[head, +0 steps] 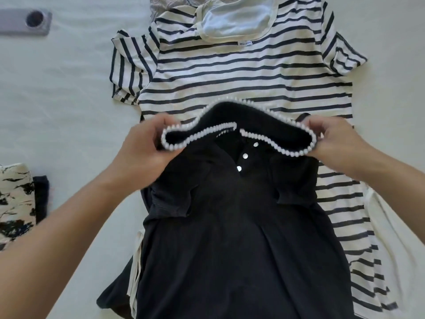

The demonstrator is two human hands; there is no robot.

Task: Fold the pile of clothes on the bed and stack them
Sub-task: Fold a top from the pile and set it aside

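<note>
head view, looking down at a pale cream bed sheet (69,100) that covers the whole surface. a black knit polo-style garment (230,226) with a short button placket lies lengthwise toward the viewer, its three round white buttons (245,155) in a slanted row below the neck. its black collar edged with white scalloped trim (239,125) is lifted off the fabric and stretched sideways between both hands. the left hand (147,143) pinches the collar's left end, thumb on top and fingers curled underneath; the right hand (333,143) pinches the right end the same way, fingers bent around the trimmed edge. both forearms reach in from the bottom corners, and both hands look slightly blurred.

under the black garment, and spreading past it on the far side and to the right, lies a white short-sleeved t-shirt with thin navy horizontal stripes (241,70), spread flat with its neckline pointing away from the viewer and a small label below the neck. a plain white garment (236,21) lies at that neckline, and a grey patterned piece of cloth (167,3) shows at the top edge beside it.

at the left edge, near the left forearm, sits a folded cream fabric with black brush-like blotches (13,201), with a dark folded piece (41,196) touching its right side. at the upper left, well apart from the clothes, lies a flat grey device with a round dark lens (25,21)
</note>
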